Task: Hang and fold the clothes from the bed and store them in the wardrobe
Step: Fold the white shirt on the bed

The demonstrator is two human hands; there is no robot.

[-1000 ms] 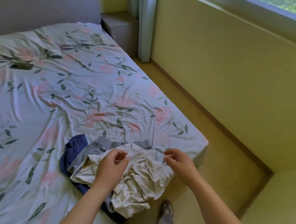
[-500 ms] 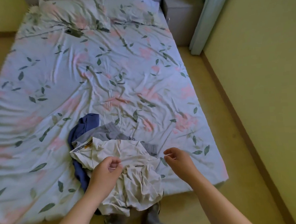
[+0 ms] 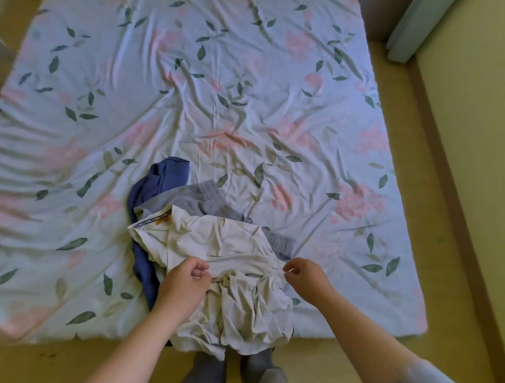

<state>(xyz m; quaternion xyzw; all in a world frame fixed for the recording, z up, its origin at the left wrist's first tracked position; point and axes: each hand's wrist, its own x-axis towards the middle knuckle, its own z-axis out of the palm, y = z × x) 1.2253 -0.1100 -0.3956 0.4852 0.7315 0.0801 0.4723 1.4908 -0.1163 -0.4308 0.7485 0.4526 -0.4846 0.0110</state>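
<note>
While the left hand [image 3: 183, 284] grips the cream shirt [image 3: 218, 240] on the bed [image 3: 270, 102], the right hand [image 3: 305, 276] pinches its edge.

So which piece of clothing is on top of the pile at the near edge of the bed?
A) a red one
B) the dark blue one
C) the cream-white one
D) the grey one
C: the cream-white shirt lies over the grey garment and the dark blue garment, and the left hand and right hand both pinch it.
</note>
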